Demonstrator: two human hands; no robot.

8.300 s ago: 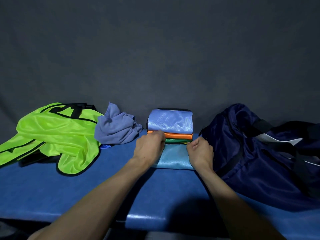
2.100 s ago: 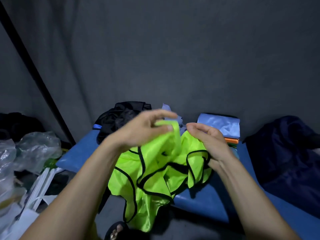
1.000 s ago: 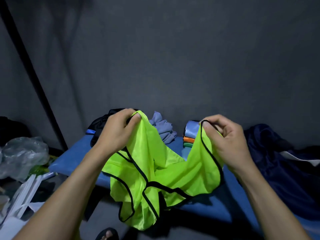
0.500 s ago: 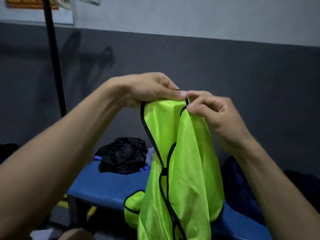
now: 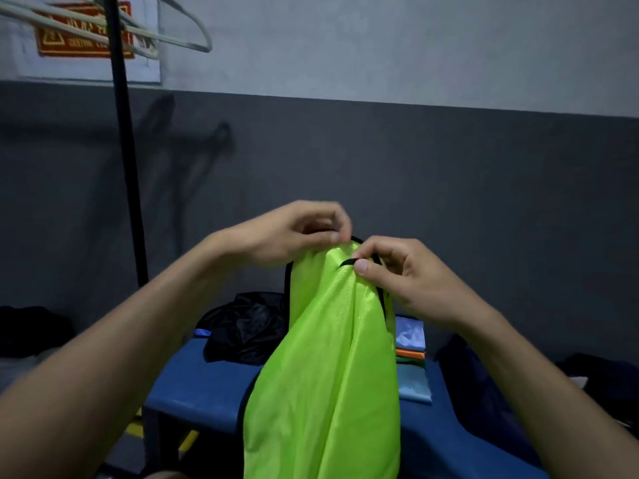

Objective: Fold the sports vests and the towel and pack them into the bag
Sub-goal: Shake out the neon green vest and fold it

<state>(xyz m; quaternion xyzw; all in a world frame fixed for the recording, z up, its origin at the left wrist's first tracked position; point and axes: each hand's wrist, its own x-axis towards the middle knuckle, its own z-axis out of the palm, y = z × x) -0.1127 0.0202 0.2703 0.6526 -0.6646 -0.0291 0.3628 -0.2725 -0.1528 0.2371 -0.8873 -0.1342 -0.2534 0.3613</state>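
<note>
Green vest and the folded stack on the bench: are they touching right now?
Cannot tell. In the head view the green vest, held up by both hands, hangs in front of the folded stack and hides its left edge, so neither contact nor gap shows.

A blue bench spans the lower middle. At ten o'clock a black pole rises past a red sign on the wall, with pale hanger wires at eleven o'clock near the top edge.
</note>
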